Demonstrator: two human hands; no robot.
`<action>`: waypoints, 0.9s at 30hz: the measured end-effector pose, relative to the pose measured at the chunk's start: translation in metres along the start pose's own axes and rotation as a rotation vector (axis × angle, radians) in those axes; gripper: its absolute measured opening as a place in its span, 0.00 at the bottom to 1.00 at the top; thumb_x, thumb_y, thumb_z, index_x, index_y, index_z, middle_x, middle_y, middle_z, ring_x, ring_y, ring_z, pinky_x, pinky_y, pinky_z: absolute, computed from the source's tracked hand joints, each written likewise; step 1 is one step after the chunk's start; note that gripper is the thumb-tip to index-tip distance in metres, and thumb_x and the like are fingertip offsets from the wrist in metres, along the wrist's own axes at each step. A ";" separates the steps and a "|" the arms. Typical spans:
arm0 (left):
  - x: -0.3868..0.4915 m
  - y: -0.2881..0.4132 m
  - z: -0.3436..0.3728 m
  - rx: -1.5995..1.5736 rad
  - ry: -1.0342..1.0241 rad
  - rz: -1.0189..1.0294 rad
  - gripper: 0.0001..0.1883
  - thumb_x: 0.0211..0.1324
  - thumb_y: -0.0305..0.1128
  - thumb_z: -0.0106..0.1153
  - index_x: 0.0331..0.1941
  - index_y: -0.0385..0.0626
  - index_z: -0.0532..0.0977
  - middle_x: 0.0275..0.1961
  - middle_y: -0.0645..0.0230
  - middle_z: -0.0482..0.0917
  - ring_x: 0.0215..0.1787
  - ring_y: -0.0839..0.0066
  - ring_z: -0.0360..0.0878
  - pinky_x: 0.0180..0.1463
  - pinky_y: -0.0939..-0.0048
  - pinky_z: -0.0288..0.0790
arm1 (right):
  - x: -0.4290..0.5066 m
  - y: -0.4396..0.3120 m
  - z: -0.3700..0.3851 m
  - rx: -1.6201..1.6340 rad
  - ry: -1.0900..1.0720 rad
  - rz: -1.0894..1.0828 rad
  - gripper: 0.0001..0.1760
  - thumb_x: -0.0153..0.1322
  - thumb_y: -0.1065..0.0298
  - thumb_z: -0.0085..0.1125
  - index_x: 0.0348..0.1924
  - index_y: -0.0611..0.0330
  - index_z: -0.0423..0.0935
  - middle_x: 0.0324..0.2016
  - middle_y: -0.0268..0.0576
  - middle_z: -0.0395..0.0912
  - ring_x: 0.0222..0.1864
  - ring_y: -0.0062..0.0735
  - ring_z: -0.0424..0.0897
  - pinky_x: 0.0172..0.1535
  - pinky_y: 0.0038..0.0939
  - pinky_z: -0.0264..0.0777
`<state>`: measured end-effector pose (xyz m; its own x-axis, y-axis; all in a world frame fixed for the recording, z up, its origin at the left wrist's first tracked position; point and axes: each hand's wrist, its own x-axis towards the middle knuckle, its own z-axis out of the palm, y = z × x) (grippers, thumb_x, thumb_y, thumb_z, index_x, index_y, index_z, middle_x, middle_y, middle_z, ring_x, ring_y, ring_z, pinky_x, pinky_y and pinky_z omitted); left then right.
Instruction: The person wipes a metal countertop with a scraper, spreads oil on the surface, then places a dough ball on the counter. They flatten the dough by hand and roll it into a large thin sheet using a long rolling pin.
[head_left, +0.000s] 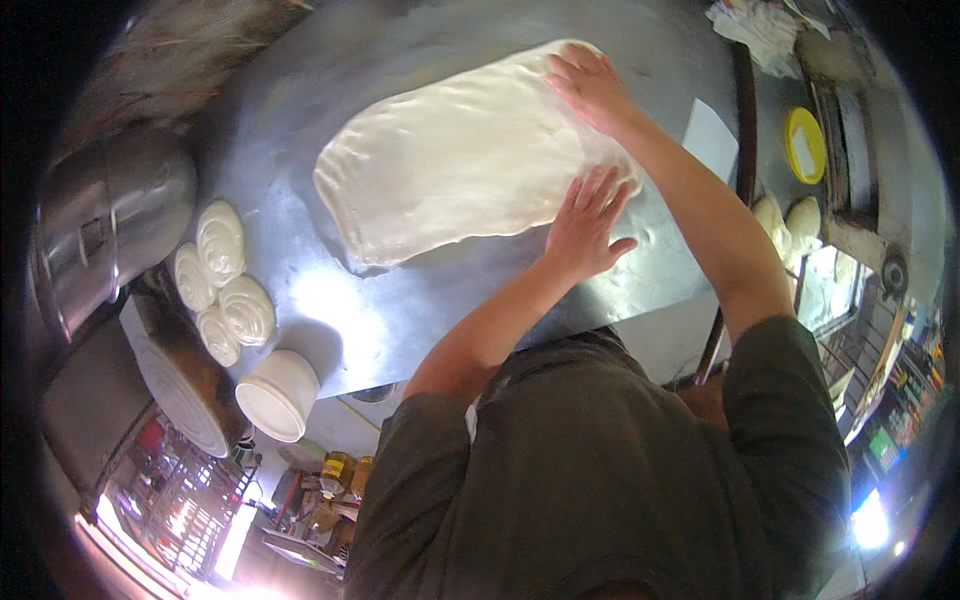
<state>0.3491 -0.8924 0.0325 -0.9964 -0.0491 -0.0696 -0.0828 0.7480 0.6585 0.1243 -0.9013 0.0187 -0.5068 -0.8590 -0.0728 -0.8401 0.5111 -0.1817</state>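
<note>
A wide, thin sheet of pale dough (457, 157) lies spread on the shiny metal worktop (480, 300), glossy and wrinkled along its edges. My left hand (589, 225) rests palm down at the sheet's near right corner, fingers apart and fingertips on the dough. Farther away, my right hand (589, 84) lies flat on the far right corner, its fingers slightly bent. Neither hand shows a grip on the dough. Between them, the right end of the sheet looks thinner and more see-through.
Several coiled dough pieces (247, 310) sit at the worktop's left edge, beside a white tub (279, 395). A large metal pot (112, 217) stands farther left. Right of the sheet are a white card (709, 141), a dark bar (745, 127) and a yellow round lid (805, 145).
</note>
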 end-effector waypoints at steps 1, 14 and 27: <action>-0.015 -0.011 -0.021 -0.014 0.037 -0.079 0.50 0.62 0.58 0.61 0.80 0.43 0.53 0.84 0.52 0.47 0.87 0.55 0.37 0.86 0.48 0.34 | -0.003 0.006 0.004 -0.019 0.042 -0.021 0.37 0.83 0.40 0.40 0.77 0.57 0.61 0.80 0.52 0.49 0.81 0.54 0.47 0.80 0.47 0.42; -0.049 -0.296 -0.192 0.385 0.390 -0.521 0.50 0.69 0.64 0.48 0.78 0.34 0.51 0.83 0.44 0.49 0.86 0.51 0.42 0.85 0.49 0.37 | -0.003 -0.013 0.029 -0.149 0.129 0.109 0.44 0.81 0.38 0.43 0.78 0.64 0.54 0.79 0.58 0.51 0.80 0.57 0.50 0.80 0.52 0.43; -0.126 -0.244 -0.163 0.627 0.407 -0.454 0.46 0.73 0.62 0.42 0.78 0.33 0.51 0.83 0.44 0.49 0.85 0.49 0.45 0.83 0.46 0.45 | -0.072 -0.072 0.018 -0.049 0.176 0.177 0.44 0.81 0.36 0.39 0.79 0.60 0.51 0.81 0.54 0.43 0.82 0.53 0.41 0.81 0.50 0.36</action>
<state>0.4920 -1.1764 0.0029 -0.8089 -0.5741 0.1268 -0.5670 0.8188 0.0902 0.2253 -0.8770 0.0193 -0.6691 -0.7396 0.0733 -0.7415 0.6576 -0.1334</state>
